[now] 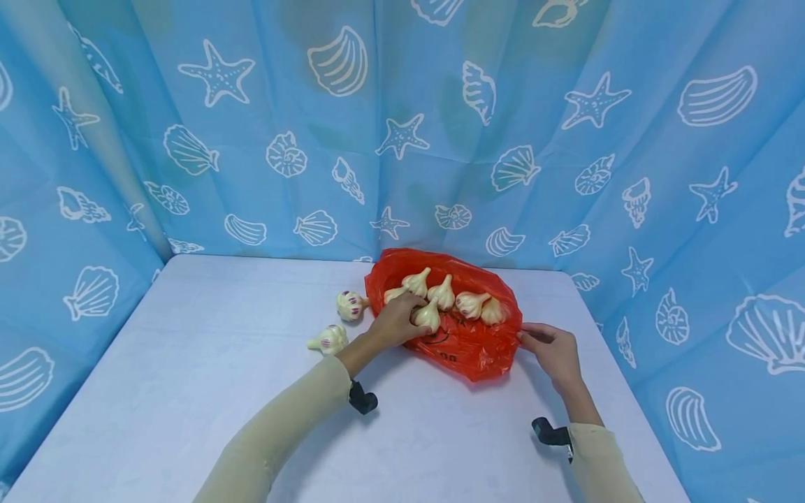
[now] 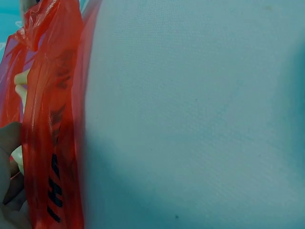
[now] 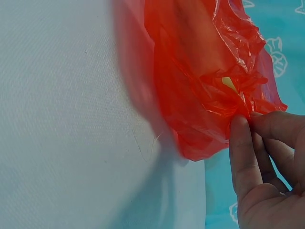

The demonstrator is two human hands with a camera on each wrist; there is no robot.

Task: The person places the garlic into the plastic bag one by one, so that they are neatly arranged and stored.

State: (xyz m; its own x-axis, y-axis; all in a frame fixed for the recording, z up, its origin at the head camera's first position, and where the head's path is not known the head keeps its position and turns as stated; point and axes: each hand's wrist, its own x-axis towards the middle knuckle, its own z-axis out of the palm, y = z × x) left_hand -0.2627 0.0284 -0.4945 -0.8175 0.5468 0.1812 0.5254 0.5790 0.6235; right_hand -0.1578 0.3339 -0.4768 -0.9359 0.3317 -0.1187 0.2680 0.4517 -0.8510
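A red plastic bag (image 1: 468, 356) lies with its mouth spread wide toward the back of the table, several garlic bulbs (image 1: 442, 293) inside it. My left hand (image 1: 395, 323) reaches over the bag's left edge and grips one garlic bulb (image 1: 428, 318) between thumb and fingers. In the left wrist view the bag's printed side (image 2: 55, 143) covers most of that bulb, and only part of the left hand (image 2: 10, 176) shows. On the bag's right side, my right hand (image 1: 553, 353) pinches the rim; the right wrist view shows thumb and fingertips (image 3: 239, 125) on the gathered plastic.
Two garlic bulbs with purple marks lie left of the bag, one (image 1: 349, 306) near its edge and one (image 1: 331, 340) by the left forearm. A white-covered table (image 1: 220, 349) carries everything. Blue shell-patterned curtains (image 1: 390, 181) hang behind it and along both sides.
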